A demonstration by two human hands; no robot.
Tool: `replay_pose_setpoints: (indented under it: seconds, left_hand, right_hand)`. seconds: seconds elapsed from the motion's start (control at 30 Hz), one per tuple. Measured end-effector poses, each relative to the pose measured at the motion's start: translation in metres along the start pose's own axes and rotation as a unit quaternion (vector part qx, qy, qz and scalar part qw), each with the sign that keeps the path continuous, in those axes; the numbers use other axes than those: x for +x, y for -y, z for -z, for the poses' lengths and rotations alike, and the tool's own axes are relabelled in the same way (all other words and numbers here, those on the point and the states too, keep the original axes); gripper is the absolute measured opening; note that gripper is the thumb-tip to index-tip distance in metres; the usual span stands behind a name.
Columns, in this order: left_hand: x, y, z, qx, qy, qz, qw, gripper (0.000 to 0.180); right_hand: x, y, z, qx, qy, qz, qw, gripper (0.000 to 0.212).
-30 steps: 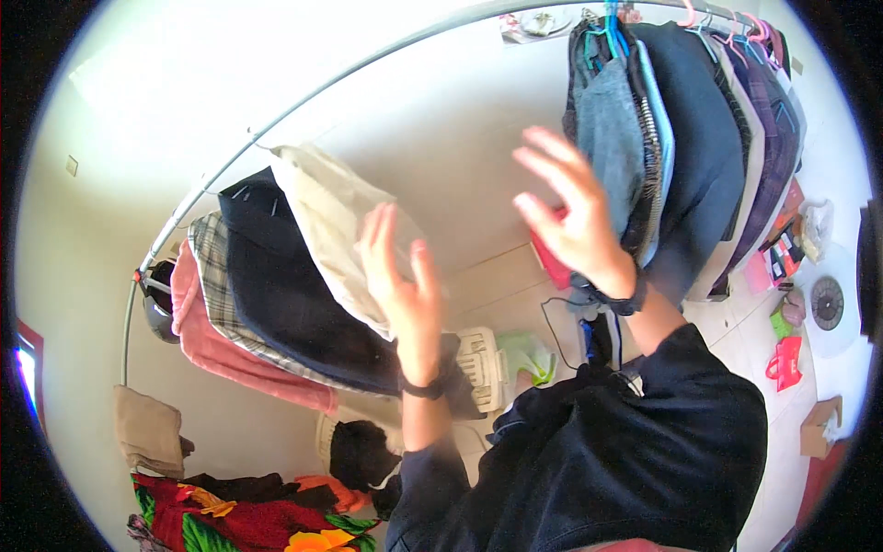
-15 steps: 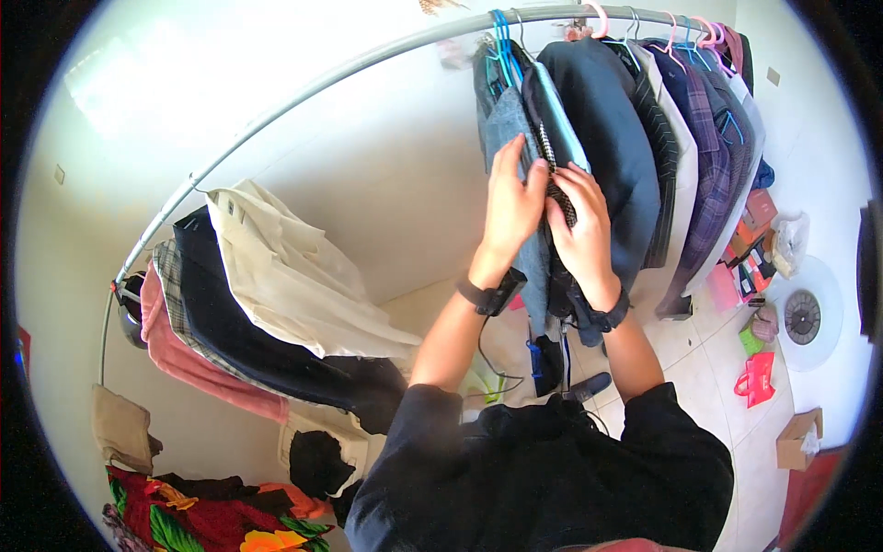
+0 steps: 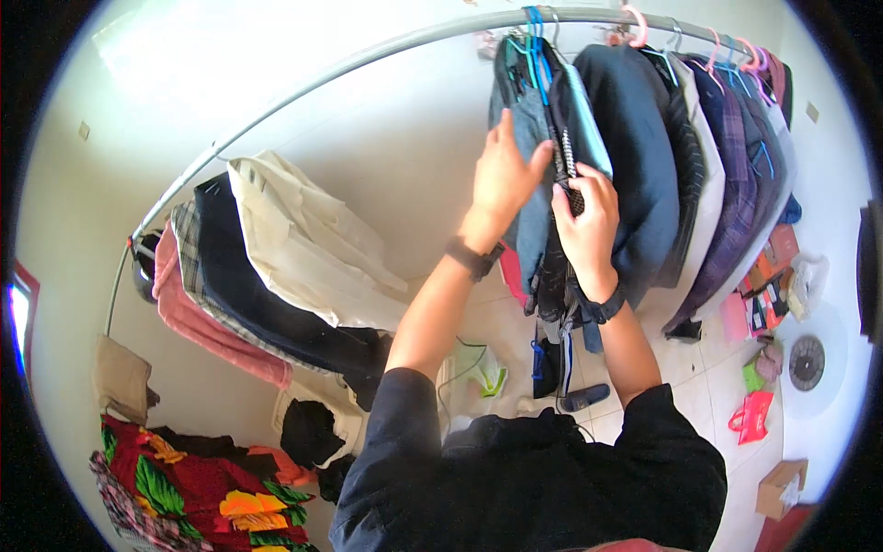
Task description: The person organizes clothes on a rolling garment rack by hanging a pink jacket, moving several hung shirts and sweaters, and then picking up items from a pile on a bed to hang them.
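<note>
Several garments hang close together on the metal rail (image 3: 423, 39), a grey-blue one (image 3: 531, 124) at their left end. My left hand (image 3: 501, 184) lies against that garment, its fingers stretched out and thumb apart, holding nothing. Beside it, my right hand (image 3: 589, 225) has its fingers bent around the edge of a dark garment with a black-and-white pattern (image 3: 567, 147). A light blue garment (image 3: 589, 115) hangs just right of this edge. Blue hangers (image 3: 535, 55) hook over the rail above my hands. The lower part of the patterned garment is partly hidden by my right hand.
Farther right hang a large dark jacket (image 3: 625, 166) and a purple plaid garment (image 3: 731, 193). A cream shirt (image 3: 294, 230) hangs at the left. On the floor are a dark slipper (image 3: 585, 397), a red bag (image 3: 751, 419) and a cardboard box (image 3: 782, 488).
My left hand has drawn apart from the right, its fingers more spread. The right fingers have bent in on the patterned garment. The whole view has shifted, moving the rail rightward in the picture.
</note>
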State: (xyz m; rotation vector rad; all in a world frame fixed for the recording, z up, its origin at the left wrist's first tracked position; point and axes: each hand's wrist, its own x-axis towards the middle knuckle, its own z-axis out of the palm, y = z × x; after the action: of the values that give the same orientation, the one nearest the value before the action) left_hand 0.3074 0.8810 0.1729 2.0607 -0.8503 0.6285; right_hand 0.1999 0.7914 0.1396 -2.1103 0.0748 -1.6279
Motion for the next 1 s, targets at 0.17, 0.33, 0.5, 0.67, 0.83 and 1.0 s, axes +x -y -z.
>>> replay_pose_setpoints:
  seconds: [0.17,0.33,0.5,0.67,0.83,1.0]
  left_hand:
    - [0.014,0.001,-0.001,-0.029,0.087,0.068,0.993,0.057]
    - [0.013,0.02,0.011,0.075,0.097,0.092,0.988,0.038]
    - [-0.005,0.054,0.06,0.169,0.069,0.142,0.973,0.017]
    - [-0.034,0.089,0.132,0.188,0.026,0.168,0.967,0.021]
    - [-0.057,0.111,0.199,0.21,-0.003,0.205,0.956,0.029]
    - [-0.067,0.149,0.249,0.218,-0.033,0.224,0.949,0.02]
  right_hand:
    - [-0.003,0.002,-0.004,0.017,0.021,-0.019,0.999,0.018]
    - [-0.001,0.006,-0.011,0.04,0.032,0.001,0.999,0.017]
    - [-0.001,0.008,-0.016,0.069,0.035,-0.001,0.997,0.013]
    - [-0.004,0.016,-0.017,0.059,0.036,-0.01,0.998,0.012]
    - [-0.006,0.025,-0.015,0.088,0.055,-0.034,0.994,0.013]
    - [-0.001,0.039,-0.012,0.037,0.054,-0.008,0.998,0.01]
